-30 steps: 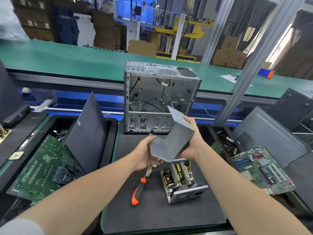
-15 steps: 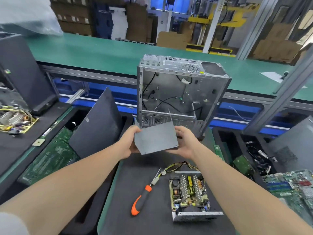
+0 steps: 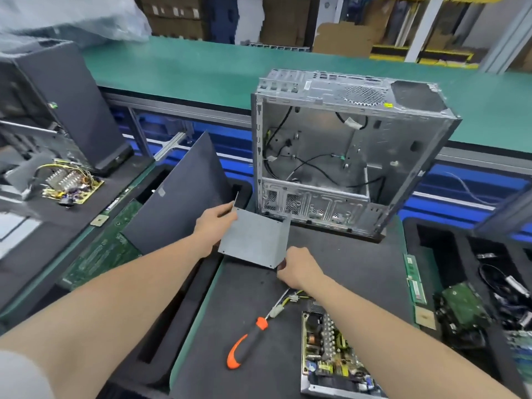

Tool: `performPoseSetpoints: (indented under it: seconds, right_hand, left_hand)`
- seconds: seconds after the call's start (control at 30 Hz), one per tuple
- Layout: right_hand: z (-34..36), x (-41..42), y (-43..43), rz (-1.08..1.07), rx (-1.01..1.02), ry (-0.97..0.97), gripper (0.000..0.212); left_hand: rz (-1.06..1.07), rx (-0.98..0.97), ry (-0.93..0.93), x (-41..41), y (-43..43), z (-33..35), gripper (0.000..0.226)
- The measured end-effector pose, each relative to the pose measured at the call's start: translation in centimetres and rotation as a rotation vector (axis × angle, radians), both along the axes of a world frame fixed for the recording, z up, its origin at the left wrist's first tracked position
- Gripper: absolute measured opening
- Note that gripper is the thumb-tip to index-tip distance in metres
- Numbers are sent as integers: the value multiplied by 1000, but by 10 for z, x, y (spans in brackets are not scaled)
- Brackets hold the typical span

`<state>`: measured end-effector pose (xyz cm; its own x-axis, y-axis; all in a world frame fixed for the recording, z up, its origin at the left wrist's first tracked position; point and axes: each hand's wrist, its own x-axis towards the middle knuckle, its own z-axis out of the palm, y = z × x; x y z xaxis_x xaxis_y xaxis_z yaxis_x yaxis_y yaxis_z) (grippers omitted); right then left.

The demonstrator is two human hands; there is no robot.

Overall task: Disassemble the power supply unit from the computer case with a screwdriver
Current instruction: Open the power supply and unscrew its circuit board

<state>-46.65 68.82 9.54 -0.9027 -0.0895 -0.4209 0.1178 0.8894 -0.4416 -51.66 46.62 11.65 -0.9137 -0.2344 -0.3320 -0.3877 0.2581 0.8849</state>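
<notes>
The left grip (image 3: 214,223) and right grip (image 3: 296,267) both hold the metal cover (image 3: 256,240) between them, near the case (image 3: 331,156).

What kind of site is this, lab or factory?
Likely an electronics teardown or recycling line: a long green conveyor belt behind, a gutted computer case on the black mat, and a loose motherboard lying to the left.

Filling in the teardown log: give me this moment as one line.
left hand, right hand: both grip metal cover | screwdriver: lying on mat | power supply unit: open, on mat | computer case: upright behind
</notes>
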Motion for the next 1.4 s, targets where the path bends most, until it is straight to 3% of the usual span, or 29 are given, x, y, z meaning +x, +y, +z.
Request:
performPoseSetpoints:
  seconds: [0.13, 0.23, 0.3, 0.4, 0.6, 0.73, 0.93, 1.13, 1.23, 1.3, 1.4]
  right_hand:
    - [-10, 11, -6, -22, 65, 47, 34]
    - [-15, 18, -13, 20, 63, 113, 39]
    - [-16, 18, -22, 75, 67, 134, 36]
    - [-18, 17, -40, 146, 105, 111, 34]
    - [-30, 29, -63, 101, 263, 142, 32]
    - [-28, 40, -68, 46, 331, 147, 23]
    - [-29, 56, -71, 6, 381, 139, 37]
    - [-34, 65, -73, 10, 420, 150, 34]
    - [-35, 66, -73, 0, 405, 181, 32]
    - [-34, 66, -73, -12, 375, 197, 27]
    - [-27, 65, -71, -41, 331, 234, 22]
  left_hand:
    - [55, 33, 24, -4, -3, -8, 45]
    - [81, 165, -22, -5, -4, -9, 40]
    - [95, 233, -49, -7, -4, -7, 33]
    - [81, 292, -74, -12, -4, -6, 39]
    - [-37, 260, -48, -13, 1, -12, 48]
    - [-76, 180, -41, -14, 8, -21, 48]
    - [-200, 17, 21, -14, 20, -31, 48]
    - [-301, -111, 75, -13, 24, -39, 40]
    - [-325, -187, 107, -11, 28, -36, 47]
    - [-341, -291, 177, -6, 32, -32, 51]
    - [-414, -522, 442, 7, 40, -27, 48]
